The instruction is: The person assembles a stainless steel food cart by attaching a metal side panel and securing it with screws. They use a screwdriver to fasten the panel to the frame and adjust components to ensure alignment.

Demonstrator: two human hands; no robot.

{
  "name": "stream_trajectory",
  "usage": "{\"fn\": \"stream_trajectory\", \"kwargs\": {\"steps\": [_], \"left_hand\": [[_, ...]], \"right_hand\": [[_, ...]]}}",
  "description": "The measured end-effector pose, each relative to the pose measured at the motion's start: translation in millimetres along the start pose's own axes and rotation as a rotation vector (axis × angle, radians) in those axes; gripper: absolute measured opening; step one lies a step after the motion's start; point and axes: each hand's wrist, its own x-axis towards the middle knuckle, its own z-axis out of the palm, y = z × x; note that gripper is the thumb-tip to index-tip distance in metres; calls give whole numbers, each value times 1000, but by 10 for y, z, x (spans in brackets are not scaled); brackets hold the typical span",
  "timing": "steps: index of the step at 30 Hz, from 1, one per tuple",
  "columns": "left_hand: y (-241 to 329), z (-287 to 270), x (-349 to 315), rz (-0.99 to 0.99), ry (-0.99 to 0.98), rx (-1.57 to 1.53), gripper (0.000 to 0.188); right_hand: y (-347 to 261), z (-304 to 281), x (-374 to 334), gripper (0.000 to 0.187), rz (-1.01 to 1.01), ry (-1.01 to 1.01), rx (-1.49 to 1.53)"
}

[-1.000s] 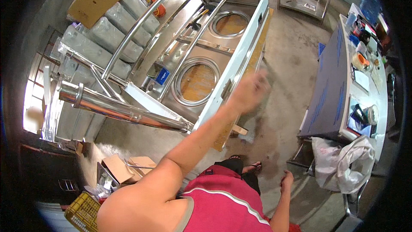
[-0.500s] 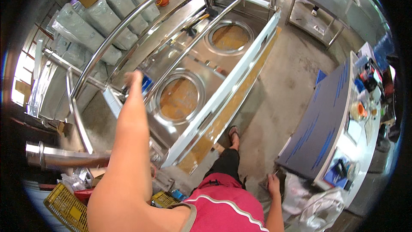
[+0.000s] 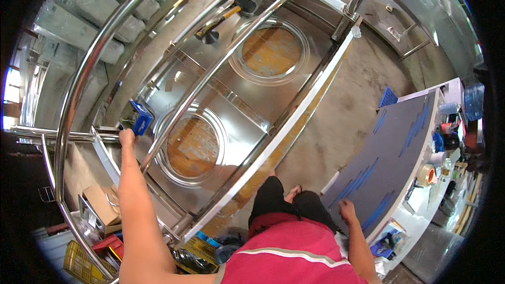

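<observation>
Blue rectangular box [image 3: 141,119]: near-left, inside shiny steel frame [image 3: 241,138] with two ringed openings, probably placed for reach. My left hand [image 3: 126,138]: stretched beside it. My right hand [image 3: 347,211]: near grey, blue-streaked panel [image 3: 368,150]. Either's grip: I cannot tell.

My L hand [image 3: 126,137] is just beside the blue box [image 3: 141,118], which stops it fwd/R. Curved tube [image 3: 79,76] bars the L side. Straight bar [image 3: 210,76] runs diag. betw. that hand & the 2 round openings [image 3: 192,147]; clearance under it, can't tell. Past the box there's a lane L of the bar, up to the hammer [image 3: 223,20]. Betw. white-edged rail [image 3: 273,152] & grey panel [image 3: 363,160], open rm above floor [image 3: 331,110]. Panel's right by my R hand [image 3: 347,211].
</observation>
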Motion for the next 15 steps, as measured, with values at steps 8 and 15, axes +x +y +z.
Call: {"fn": "stream_trajectory", "kwargs": {"steps": [8,15], "left_hand": [[599,-426,-937,137,129,-178,33],[1300,-132,-3230,356,188,88,32]], "right_hand": [[-1788,-185,573,42,-184,-258,-3],[-1971,-523,1261,43,-129,-366,39]]}}
